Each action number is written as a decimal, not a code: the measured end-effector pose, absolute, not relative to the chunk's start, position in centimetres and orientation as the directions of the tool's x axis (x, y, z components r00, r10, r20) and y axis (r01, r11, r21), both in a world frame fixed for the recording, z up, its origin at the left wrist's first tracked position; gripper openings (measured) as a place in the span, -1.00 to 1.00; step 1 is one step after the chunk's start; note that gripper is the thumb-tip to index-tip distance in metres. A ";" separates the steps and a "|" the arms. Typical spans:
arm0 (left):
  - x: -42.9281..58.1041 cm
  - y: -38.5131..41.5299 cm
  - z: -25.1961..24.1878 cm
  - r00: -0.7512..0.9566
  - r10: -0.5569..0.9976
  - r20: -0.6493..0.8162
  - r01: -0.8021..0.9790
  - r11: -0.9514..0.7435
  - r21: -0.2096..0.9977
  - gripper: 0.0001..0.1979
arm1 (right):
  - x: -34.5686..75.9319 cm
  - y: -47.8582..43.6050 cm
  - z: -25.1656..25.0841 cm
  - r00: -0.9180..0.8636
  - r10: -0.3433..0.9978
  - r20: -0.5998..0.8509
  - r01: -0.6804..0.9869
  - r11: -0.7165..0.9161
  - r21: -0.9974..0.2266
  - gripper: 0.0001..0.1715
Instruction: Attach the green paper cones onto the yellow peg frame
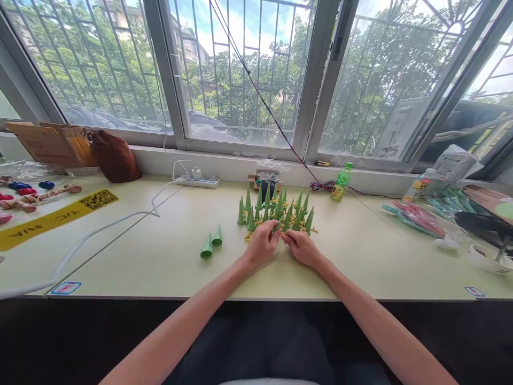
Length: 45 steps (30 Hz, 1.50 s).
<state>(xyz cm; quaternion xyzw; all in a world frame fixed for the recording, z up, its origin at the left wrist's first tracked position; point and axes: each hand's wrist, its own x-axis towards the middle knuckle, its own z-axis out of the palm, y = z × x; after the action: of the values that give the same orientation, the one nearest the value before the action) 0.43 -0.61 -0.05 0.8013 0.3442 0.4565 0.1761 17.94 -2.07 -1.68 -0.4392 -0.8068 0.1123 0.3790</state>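
Observation:
A cluster of several upright green cones on small yellow pegs (276, 209) stands in the middle of the pale table (168, 256). My left hand (262, 244) and my right hand (301, 246) meet at the cluster's near edge, fingers curled and pinched together around a small piece I cannot make out. Two loose green cones (211, 244) lie on the table to the left of my left hand.
A white power strip (198, 181) with a cable trails left across the table. A green bottle (341, 183) stands at the back right. A brown pouch (113, 156) and cardboard box sit at the back left. Pink and teal items (417, 216) lie at right.

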 end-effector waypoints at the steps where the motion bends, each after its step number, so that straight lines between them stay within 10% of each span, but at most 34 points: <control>1: 0.5 -0.6 -0.1 0.340 0.711 0.615 0.398 -0.702 0.591 -0.85 | 18.0 -2.0 -1.7 -0.320 0.795 0.515 0.625 0.586 -0.516 -0.67; 22: -0.2 -0.1 -0.1 0.283 0.707 0.648 0.437 -0.697 0.569 -0.83 | 17.9 -1.6 -1.9 -0.146 0.817 0.558 0.691 0.488 -0.534 -0.45; 45: -0.7 -0.3 0.0 0.389 0.695 0.605 0.435 -0.717 0.544 -0.66 | 17.1 -2.3 -1.6 -0.205 0.794 0.572 0.591 0.566 -0.575 -0.76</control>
<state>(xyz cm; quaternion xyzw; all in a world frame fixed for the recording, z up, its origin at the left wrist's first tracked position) -0.71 -0.28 0.02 0.8197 0.3447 0.4320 0.1501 17.08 -2.32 -1.63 -0.4512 -0.7674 0.1156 0.4406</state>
